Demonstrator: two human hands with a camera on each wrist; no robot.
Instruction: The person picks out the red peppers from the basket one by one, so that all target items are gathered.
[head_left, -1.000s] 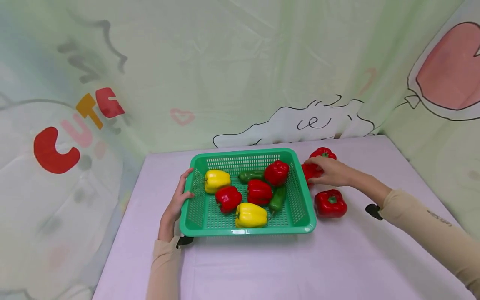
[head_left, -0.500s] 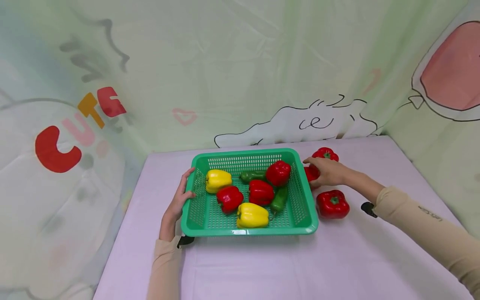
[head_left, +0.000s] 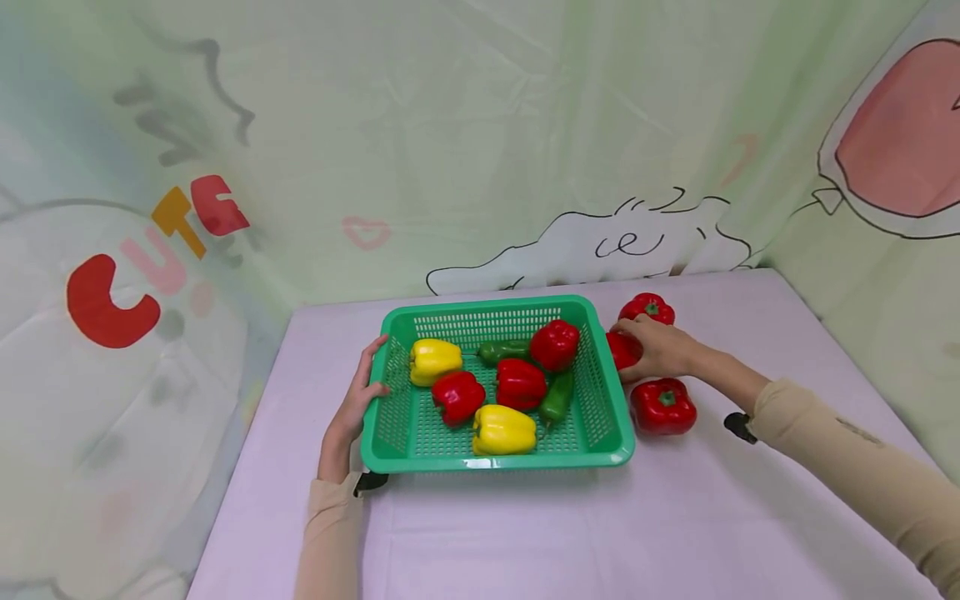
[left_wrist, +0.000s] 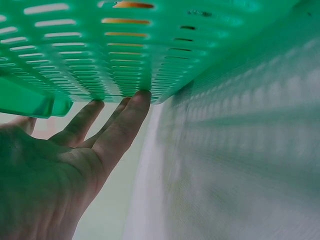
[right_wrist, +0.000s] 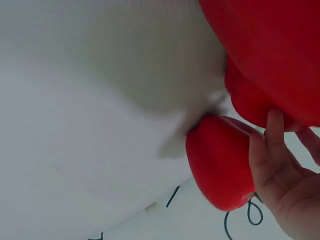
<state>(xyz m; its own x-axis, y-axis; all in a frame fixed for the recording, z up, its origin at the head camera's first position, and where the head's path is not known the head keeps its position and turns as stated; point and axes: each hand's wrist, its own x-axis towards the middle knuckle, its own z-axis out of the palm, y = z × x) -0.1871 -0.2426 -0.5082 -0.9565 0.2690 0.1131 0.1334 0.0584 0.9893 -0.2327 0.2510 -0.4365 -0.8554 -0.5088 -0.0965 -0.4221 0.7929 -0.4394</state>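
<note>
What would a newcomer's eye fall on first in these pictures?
Probably the green basket near the middle of the table, with yellow peppers, red peppers and green peppers inside, and the left hand holding its left side. Next, perhaps, the right hand, which grips a red pepper just right of the basket. The big red C on the left wall also stands out.

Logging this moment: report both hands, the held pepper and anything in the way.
Left hand grips green basket. Right hand grips red pepper, right of basket. Possibly crowding it: far red pepper, near red pepper.
</note>
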